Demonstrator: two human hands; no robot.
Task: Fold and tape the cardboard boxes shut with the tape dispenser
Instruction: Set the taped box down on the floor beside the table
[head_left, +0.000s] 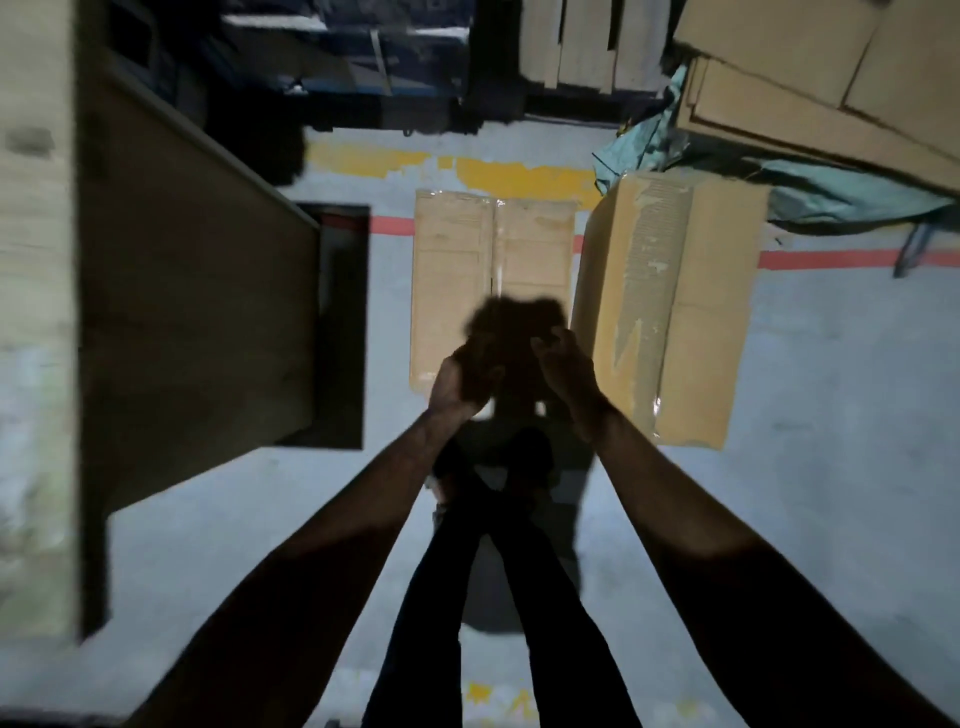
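My left hand (461, 382) and right hand (563, 364) are raised close together in front of me, fingers bent inward toward a dark smear (511, 322) between them. Through the blur I cannot tell whether they grip something or only curl.

Just beyond them on the floor (831, 389) lies the low box (493, 280), its flaps closed with clear tape along the seam. Just beside it on the right stands the taller box (670, 312), with a torn strip down its top.

My worry is this: if the smear is the tape dispenser, a loose hold could drop it onto the low box, or a slack strip could stick to itself. Whether it is the dispenser or only shadow is beyond telling.

My legs (493, 571) hide the floor below. The desk (197, 312) at left is cut off, as is the cardboard stack (810, 78) at far right.
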